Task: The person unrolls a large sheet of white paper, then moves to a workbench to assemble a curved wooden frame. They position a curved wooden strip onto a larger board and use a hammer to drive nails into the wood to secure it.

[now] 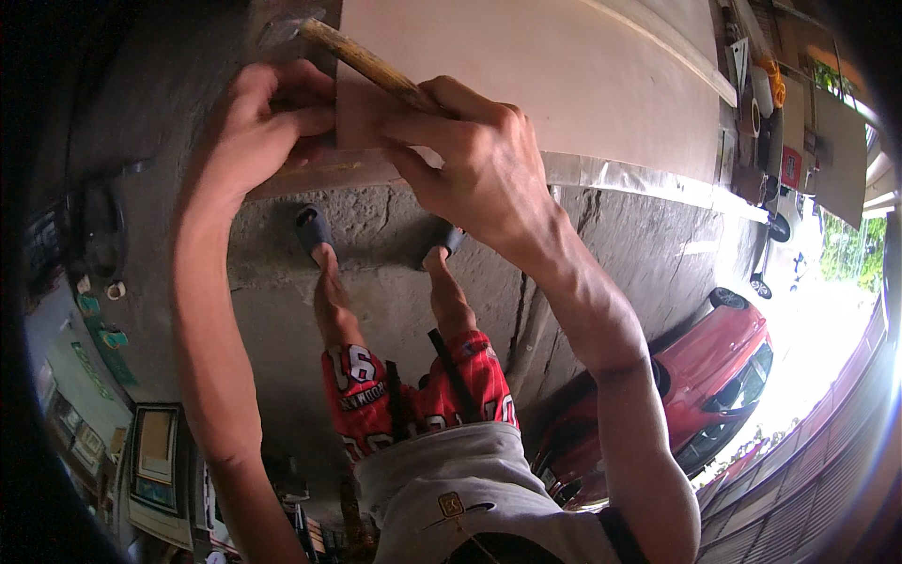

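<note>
My right hand (474, 141) is closed around the wooden handle of a hammer (371, 68). The hammer's metal head is at the upper left, beyond my left hand, and looks blurred. Below the hammer is a broad, flat, pinkish-tan board (564, 89), which reaches away to the right. At the board's left edge, my left hand (272, 117) has its fingers bent and drawn together. The board's edge cuts off the tips of these fingers from view, so what they pinch cannot be made out.
A pale wooden strip (662, 47) lies along the board's far side. My sandalled feet stand on rough concrete (376, 226) below the board's near edge. A red car (676, 385) is parked at the right. Framed panels (155, 456) lean at the lower left.
</note>
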The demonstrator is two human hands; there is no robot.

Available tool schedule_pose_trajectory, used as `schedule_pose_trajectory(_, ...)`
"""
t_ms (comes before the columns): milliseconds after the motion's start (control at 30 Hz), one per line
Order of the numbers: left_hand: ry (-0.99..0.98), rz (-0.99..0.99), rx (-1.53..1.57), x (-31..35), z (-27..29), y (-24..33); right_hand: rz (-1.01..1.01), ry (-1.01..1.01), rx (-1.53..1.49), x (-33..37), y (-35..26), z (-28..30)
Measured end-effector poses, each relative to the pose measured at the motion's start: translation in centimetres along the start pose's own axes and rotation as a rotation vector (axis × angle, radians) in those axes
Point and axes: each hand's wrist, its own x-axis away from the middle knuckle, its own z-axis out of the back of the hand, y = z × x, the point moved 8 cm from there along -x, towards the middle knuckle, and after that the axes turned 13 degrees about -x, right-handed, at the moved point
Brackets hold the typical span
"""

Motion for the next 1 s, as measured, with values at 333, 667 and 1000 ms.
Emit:
schedule_pose_trajectory(333, -0.159, -0.046, -0.034, -1.1, -0.6, -0.5, 0.034, -0.007, -0.088, -0.6, 0.4, -0.1)
schedule_pose_trajectory(667, 0.450, -0.402, 0.114, 4.5, -0.5, 0.3, -0.047, -0.051, -0.183, -0.8, 1.0, -0.7)
schedule_pose_trajectory(1000, 0.545, -0.462, 0.003, 5.3, -1.4, -0.2, -0.006, -0.064, -0.128, -0.9, 0.4, -1.2)
